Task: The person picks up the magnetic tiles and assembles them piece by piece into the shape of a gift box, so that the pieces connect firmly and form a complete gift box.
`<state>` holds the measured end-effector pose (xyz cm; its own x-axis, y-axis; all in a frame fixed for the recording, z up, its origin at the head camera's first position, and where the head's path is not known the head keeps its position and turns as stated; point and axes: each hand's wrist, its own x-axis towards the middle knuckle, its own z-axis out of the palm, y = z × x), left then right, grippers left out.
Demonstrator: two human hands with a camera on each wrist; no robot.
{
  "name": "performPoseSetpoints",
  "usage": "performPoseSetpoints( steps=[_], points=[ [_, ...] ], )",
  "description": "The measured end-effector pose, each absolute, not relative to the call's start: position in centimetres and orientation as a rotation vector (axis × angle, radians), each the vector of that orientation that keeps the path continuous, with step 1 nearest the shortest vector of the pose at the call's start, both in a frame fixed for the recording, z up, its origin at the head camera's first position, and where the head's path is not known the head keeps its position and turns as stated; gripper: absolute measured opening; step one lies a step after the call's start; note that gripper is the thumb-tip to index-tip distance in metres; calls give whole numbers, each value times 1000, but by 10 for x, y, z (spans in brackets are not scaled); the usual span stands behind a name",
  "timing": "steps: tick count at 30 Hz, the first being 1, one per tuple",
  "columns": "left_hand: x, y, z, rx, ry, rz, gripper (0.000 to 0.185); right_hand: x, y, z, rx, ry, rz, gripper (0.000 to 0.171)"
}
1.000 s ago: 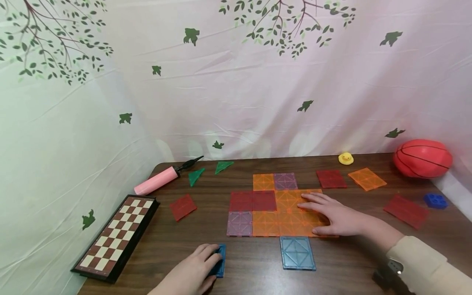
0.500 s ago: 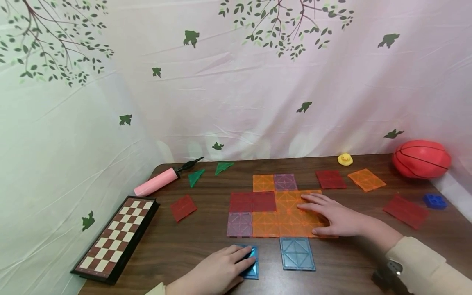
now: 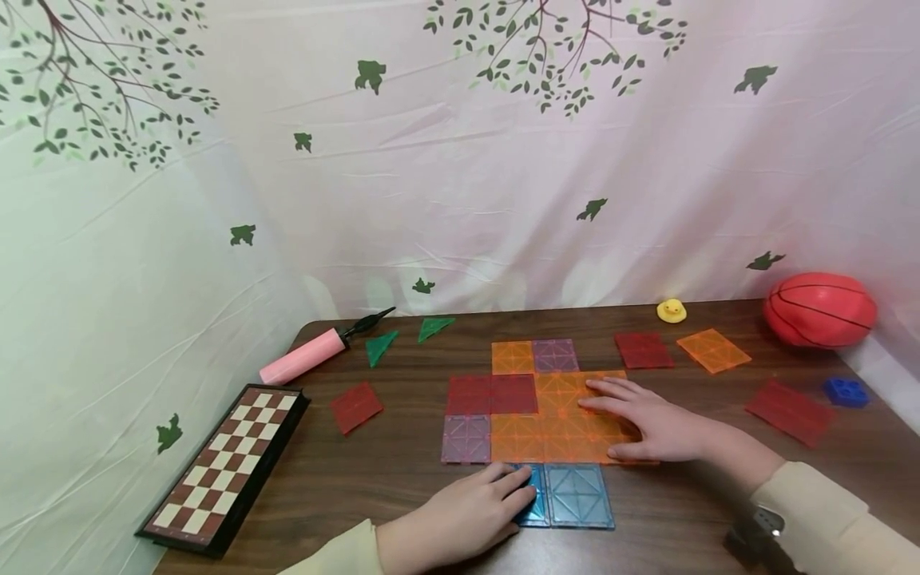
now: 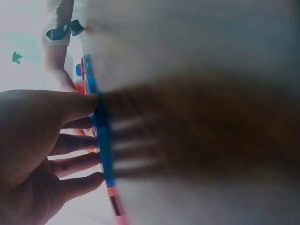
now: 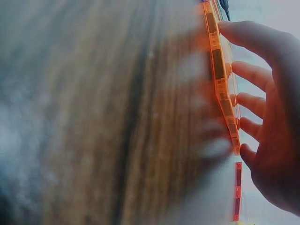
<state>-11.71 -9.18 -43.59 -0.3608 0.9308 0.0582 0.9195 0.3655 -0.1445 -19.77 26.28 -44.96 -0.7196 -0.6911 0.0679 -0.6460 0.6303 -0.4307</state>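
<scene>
Tiles (image 3: 535, 415) are laid flat as a patchwork on the table (image 3: 359, 479), pressed by the flat, spread right hand (image 3: 650, 423). At the patchwork's near edge, a small blue tile (image 3: 535, 505) lies under the left hand (image 3: 467, 515), fingers straight, beside a larger blue tile (image 3: 578, 495).

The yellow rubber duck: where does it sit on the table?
In the head view, the yellow rubber duck sits at the table's far edge, right side, left of the basketball.

Your small blue tile (image 3: 535, 503) is lying flat on the table, mostly covered, its right edge touching the larger light-blue square tile (image 3: 579, 495). Both are sitting just below the flat patchwork of orange, red and purple tiles (image 3: 535, 415), against its near edge.
</scene>
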Motion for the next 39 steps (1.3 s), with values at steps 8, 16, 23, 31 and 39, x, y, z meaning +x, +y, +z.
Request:
performPoseSetpoints(
  steps=[8,16,23,31,39],
  points=[
    [-119,-83,-433,-1685,-2495,153,46,-196,264,-447,-1127,2752,-671,72],
    [-126,-70,-431,-1655,-2575,103,55,-193,264,-446,-1094,2730,-715,70],
    [-135,-50,-428,-1644,-2650,203,78,-187,265,-444,-825,2834,-852,69],
    [-137,-42,-429,-1639,-2680,270,78,-170,263,-433,-397,2859,-936,74],
    [-138,-40,-427,-1664,-2616,273,76,-168,261,-431,-311,2661,-1279,62]
  ],
)
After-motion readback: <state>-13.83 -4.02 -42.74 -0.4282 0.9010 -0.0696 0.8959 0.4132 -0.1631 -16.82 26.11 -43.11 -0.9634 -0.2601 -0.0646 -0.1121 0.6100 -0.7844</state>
